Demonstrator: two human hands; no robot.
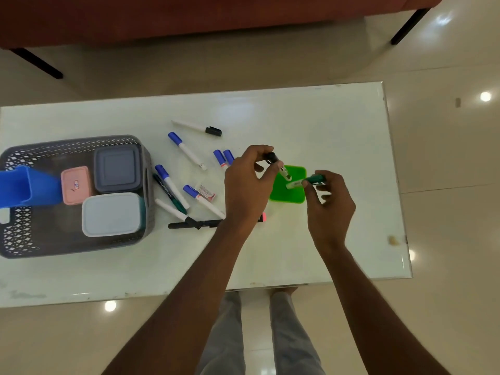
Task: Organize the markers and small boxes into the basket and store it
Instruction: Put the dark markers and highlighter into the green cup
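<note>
Right hand [328, 204] pinches a green-capped marker [304, 182]; left hand [247, 182] pinches a black-capped marker [278, 166].

Both hands meet above the green holder [288, 189], the left hand [247, 182] pinching a black-capped marker [278, 165], the right hand [328, 197] a green-capped marker [305, 182] — tips nearly touching. Left of the grip, scattered markers [186, 152] clutter the table [324, 125] on the way to the basket [20, 239]. Right of and beyond the grip the tabletop lies bare — free passage.
</note>
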